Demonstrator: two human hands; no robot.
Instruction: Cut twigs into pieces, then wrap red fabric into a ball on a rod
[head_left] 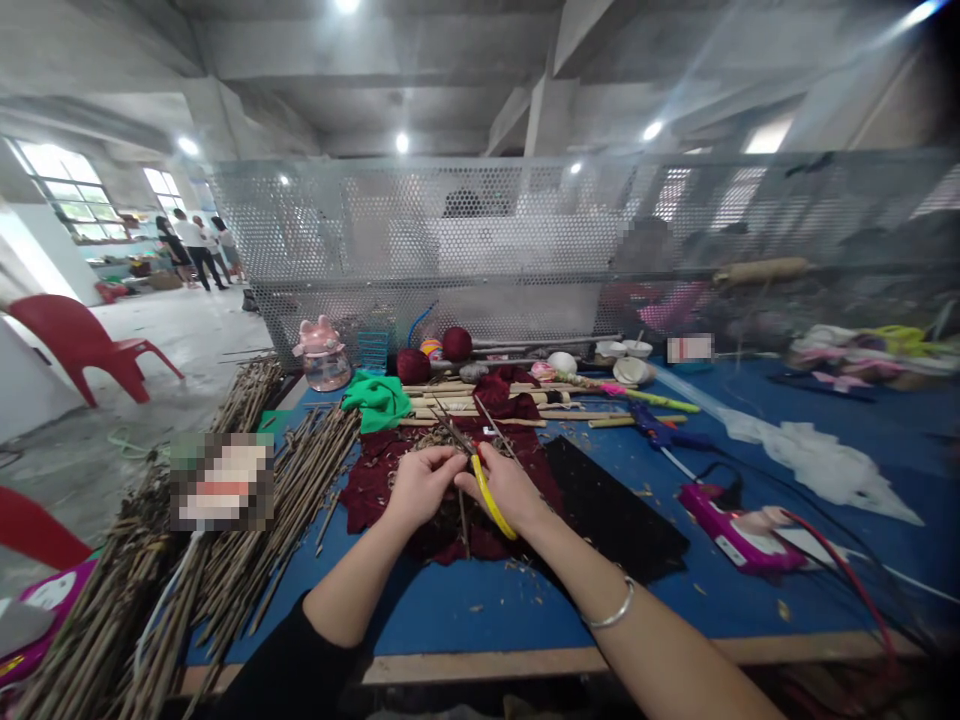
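Note:
Both hands meet over a dark red cloth (367, 490) strewn with plant scraps. My left hand (424, 485) is closed in a pinch on a thin brown twig (463, 525), whose lower part hangs below the fingers. My right hand (510, 488) grips yellow-handled scissors (491, 500), with the blades pointing up and away, close to the left fingertips. How far the blades are apart is hard to make out. A pile of cut brown stalks (289, 510) lies to the left of the cloth. Beyond my hands, several pale sticks (450, 392) lie across the table.
At right are a black cloth (607, 510), a blue glue gun (667, 430) and a purple power strip (739, 530) with cables. A green cloth (376, 400), dark red yarn balls (457, 344) and a pink-lidded jar (324, 360) stand behind. A perforated metal screen (375, 240) closes the table's far side.

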